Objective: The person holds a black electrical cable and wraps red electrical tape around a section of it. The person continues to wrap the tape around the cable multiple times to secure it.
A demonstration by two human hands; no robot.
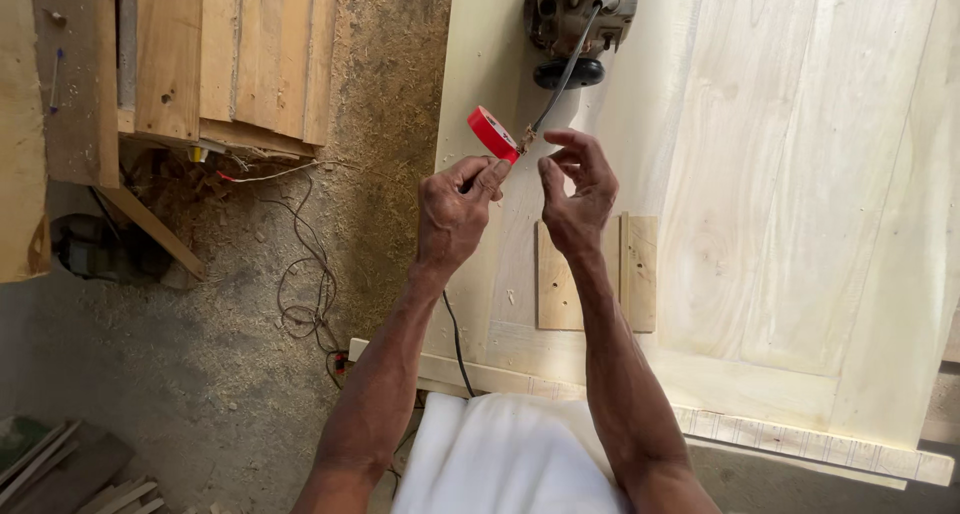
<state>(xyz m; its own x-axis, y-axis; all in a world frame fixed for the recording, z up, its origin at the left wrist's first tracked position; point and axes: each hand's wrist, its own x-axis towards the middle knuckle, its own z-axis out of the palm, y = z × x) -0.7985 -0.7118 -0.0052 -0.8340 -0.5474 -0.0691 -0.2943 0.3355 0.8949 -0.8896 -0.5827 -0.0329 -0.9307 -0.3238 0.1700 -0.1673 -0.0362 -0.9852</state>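
My left hand (455, 209) pinches the strip coming off a red roll of tape (491, 132), which hangs just above my fingertips. The tape end sticks to a black power cord (562, 82) where bare wire strands show. My right hand (578, 189) is beside it, thumb and forefinger close to the cord's frayed spot, other fingers spread. The cord runs up to a grey power tool (580, 14) resting on a pale wooden door panel (800, 174).
Two small wood offcuts (638, 272) lie on the panel under my right wrist. Sawdust covers the floor (230, 374) at left, with tangled wires (310, 294) and stacked planks (230, 54) beyond. White cloth (500, 454) lies at my lap.
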